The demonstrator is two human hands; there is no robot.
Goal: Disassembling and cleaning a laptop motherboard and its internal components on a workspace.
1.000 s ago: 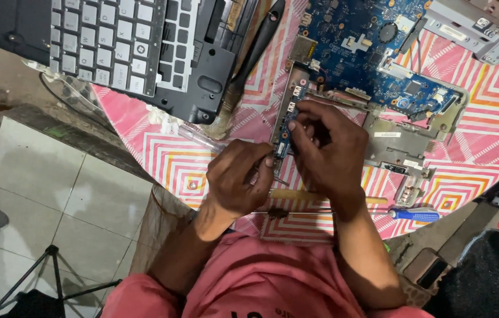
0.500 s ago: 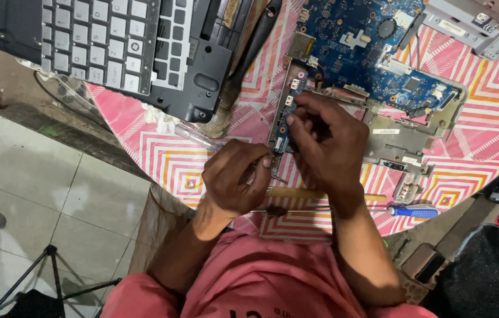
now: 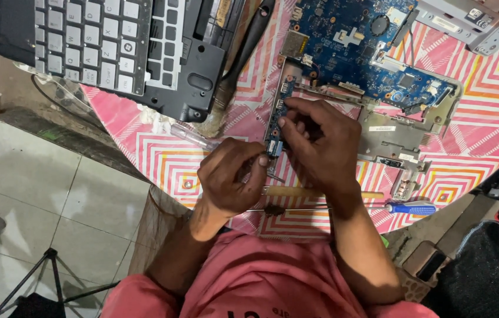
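My left hand (image 3: pixel 233 178) is closed around a small tool whose thin tip pokes out below the fingers, and its fingertip touches the near end of a narrow blue daughter board (image 3: pixel 277 112). My right hand (image 3: pixel 320 144) pinches that same board from the right, the thumb on its edge. The strip board runs away from me toward a large blue motherboard (image 3: pixel 361 50) sitting in a grey metal frame (image 3: pixel 391 138). All of this lies on a table with a pink and white zigzag cloth (image 3: pixel 485 88).
A dismantled laptop base with a silver keyboard (image 3: pixel 90 41) lies at the left. A black pry tool (image 3: pixel 249 44) is beside it. A blue-handled screwdriver (image 3: pixel 409 208) and a wooden stick (image 3: pixel 302 192) lie near my wrists. A clear tube (image 3: pixel 193 137) sits left of my hands. Tiled floor is below left.
Both hands stay on the narrow board; the left hand's fingers have shifted slightly up against its near end. The view has drifted a little.
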